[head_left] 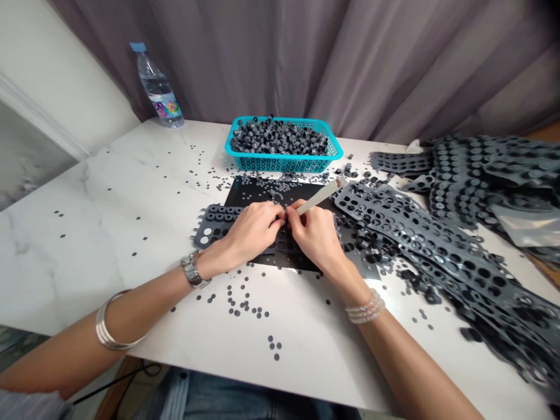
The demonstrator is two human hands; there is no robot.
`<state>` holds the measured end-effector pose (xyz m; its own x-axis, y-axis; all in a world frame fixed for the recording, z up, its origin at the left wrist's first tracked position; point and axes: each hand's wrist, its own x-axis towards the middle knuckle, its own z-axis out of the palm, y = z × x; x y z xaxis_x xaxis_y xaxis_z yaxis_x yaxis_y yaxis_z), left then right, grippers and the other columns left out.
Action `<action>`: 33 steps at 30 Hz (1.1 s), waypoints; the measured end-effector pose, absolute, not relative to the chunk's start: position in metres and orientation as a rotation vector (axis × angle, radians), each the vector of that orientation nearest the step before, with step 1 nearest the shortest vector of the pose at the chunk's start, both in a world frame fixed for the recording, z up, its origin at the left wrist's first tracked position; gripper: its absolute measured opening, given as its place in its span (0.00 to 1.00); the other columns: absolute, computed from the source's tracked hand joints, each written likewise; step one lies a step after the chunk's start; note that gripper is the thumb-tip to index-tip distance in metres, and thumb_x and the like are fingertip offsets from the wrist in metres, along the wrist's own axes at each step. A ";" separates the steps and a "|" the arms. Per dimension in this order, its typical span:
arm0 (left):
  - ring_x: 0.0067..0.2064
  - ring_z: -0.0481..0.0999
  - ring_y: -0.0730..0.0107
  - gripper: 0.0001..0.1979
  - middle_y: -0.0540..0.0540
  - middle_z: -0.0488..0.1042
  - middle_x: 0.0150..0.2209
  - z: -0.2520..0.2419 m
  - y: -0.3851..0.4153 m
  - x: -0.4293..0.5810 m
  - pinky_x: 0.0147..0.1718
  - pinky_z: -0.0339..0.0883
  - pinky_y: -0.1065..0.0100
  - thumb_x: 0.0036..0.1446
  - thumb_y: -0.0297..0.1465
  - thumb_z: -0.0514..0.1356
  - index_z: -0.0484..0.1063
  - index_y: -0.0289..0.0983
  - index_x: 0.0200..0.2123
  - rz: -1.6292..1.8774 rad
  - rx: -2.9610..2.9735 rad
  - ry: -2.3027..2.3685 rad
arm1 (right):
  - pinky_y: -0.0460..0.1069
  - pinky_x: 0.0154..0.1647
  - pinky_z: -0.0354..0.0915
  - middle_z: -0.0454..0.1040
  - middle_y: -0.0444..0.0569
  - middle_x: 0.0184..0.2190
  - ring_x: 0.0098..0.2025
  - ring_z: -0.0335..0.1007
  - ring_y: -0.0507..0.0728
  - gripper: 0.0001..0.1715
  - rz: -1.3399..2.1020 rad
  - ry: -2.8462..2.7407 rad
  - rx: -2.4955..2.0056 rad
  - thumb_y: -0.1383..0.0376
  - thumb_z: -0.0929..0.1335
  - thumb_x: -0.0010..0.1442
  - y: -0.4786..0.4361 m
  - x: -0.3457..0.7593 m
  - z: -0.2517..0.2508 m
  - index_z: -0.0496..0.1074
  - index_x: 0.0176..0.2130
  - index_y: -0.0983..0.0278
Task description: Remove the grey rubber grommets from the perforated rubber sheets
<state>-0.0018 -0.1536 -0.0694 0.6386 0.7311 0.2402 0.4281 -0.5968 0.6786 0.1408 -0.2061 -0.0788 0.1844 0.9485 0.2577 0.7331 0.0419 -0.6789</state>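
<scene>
Beyond loose grey discs [245, 306] too many to count, two hands are meeting over one punched grey sheet [214, 224] on one black mat [254, 189], the left hand [254, 233] curling on it, grip unclear, the right hand [317, 236] pinching one white stick [321, 197], with one teal basket [284, 160] and one bottle [158, 87] standing behind.

Both forearms bare, angled inward from the lower corners, converging at centre. Left hand [256, 230]: palm down, fingers curled, tips against those of the right. Right hand [317, 233]: knuckles up, thumb and forefinger pinched closed. Both wrists low.
</scene>
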 end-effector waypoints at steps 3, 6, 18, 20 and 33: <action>0.23 0.55 0.76 0.03 0.54 0.59 0.21 -0.057 -0.152 -0.010 0.24 0.50 0.70 0.56 0.29 0.61 0.74 0.37 0.31 0.796 1.762 0.918 | 0.47 0.26 0.53 0.66 0.42 0.16 0.19 0.63 0.51 0.14 0.367 -1.580 -1.749 0.64 0.62 0.62 -0.205 0.141 -0.081 0.67 0.25 0.62; 0.24 0.58 0.81 0.04 0.52 0.63 0.27 -0.045 -0.144 -0.019 0.20 0.49 0.75 0.54 0.28 0.64 0.72 0.34 0.32 0.874 1.132 0.813 | 0.47 0.27 0.56 0.70 0.43 0.18 0.20 0.66 0.52 0.14 0.459 -1.492 -1.718 0.62 0.62 0.62 -0.205 0.144 -0.082 0.69 0.27 0.62; 0.28 0.68 0.80 0.06 0.39 0.73 0.35 -0.042 -0.149 -0.014 0.21 0.63 0.81 0.59 0.19 0.57 0.74 0.26 0.38 0.682 0.509 0.661 | 0.47 0.27 0.63 0.74 0.46 0.20 0.21 0.70 0.54 0.19 0.525 -1.221 -1.645 0.56 0.63 0.63 -0.208 0.153 -0.077 0.73 0.28 0.64; 0.29 0.68 0.79 0.10 0.40 0.72 0.34 -0.040 -0.150 -0.014 0.22 0.64 0.81 0.59 0.19 0.56 0.74 0.25 0.42 0.680 0.505 0.642 | 0.47 0.27 0.63 0.74 0.46 0.19 0.21 0.70 0.54 0.18 0.544 -1.212 -1.647 0.56 0.63 0.63 -0.206 0.153 -0.079 0.72 0.28 0.64; 0.23 0.59 0.81 0.06 0.53 0.58 0.24 -0.046 -0.143 -0.014 0.17 0.50 0.80 0.57 0.28 0.61 0.70 0.35 0.28 0.669 0.763 0.702 | 0.47 0.28 0.64 0.75 0.46 0.20 0.23 0.73 0.55 0.12 0.547 -1.230 -1.648 0.59 0.65 0.61 -0.196 0.155 -0.084 0.68 0.29 0.63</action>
<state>-0.0141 -0.1431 -0.0465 0.5864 0.7471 -0.3128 -0.2760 0.5474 0.7900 0.1547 -0.1960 -0.0840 0.3881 0.9026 0.1865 0.4661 -0.0176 -0.8846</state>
